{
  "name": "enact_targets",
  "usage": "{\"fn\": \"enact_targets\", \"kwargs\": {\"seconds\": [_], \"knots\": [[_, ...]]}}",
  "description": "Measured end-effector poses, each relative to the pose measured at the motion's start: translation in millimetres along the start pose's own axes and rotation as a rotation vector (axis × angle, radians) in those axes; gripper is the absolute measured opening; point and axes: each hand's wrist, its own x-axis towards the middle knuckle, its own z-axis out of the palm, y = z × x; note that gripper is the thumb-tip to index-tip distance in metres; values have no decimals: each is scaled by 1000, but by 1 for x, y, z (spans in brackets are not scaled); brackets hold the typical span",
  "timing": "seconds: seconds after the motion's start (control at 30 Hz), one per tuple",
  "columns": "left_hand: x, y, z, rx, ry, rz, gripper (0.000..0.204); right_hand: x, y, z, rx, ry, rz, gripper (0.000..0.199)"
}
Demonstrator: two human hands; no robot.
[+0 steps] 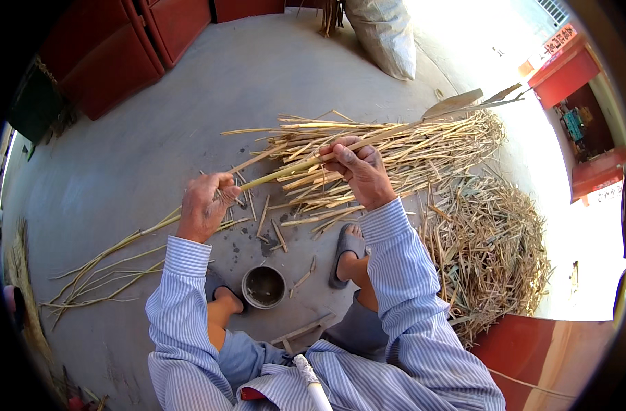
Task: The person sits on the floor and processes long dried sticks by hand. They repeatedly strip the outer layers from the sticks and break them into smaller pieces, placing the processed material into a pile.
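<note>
A long pale reed-like stalk (278, 174) slants across in front of me, its greener stretch between my hands. My left hand (204, 207) has its fingers closed around the stalk's lower left end. Farther right, my right hand (362, 171) pinches the same stalk between thumb and fingers. Past the right hand it runs on up to dry brown leaves (457, 103) at its far tip. Beneath lies a broad pile of dry yellow stalks (395, 157) on the floor. Several thin, branching stems (100, 270) stretch out on the left, near my left hand.
Between my slippered feet sits a round bowl (263, 305) with dark liquid. A heap of dry leaf scraps (491, 240) lies at right. Short cut pieces (278, 236) are scattered on the floor. Farther off stand a white sack (385, 41) and red cabinets (114, 55). A lit cigarette (316, 390) shows below.
</note>
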Motion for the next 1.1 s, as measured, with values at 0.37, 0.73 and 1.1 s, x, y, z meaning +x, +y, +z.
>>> {"fn": "enact_targets", "kwargs": {"seconds": [0.37,0.73,1.1], "knots": [[-5,-2,8,-381,-172,-259,23,1,-12,-13,114,112,-98,23],[9,29,-21,199,114,108,17,4,-12,-21,74,508,-140,22],[16,11,9,164,57,130,19,9,27,39,24,270,-28,27]]}}
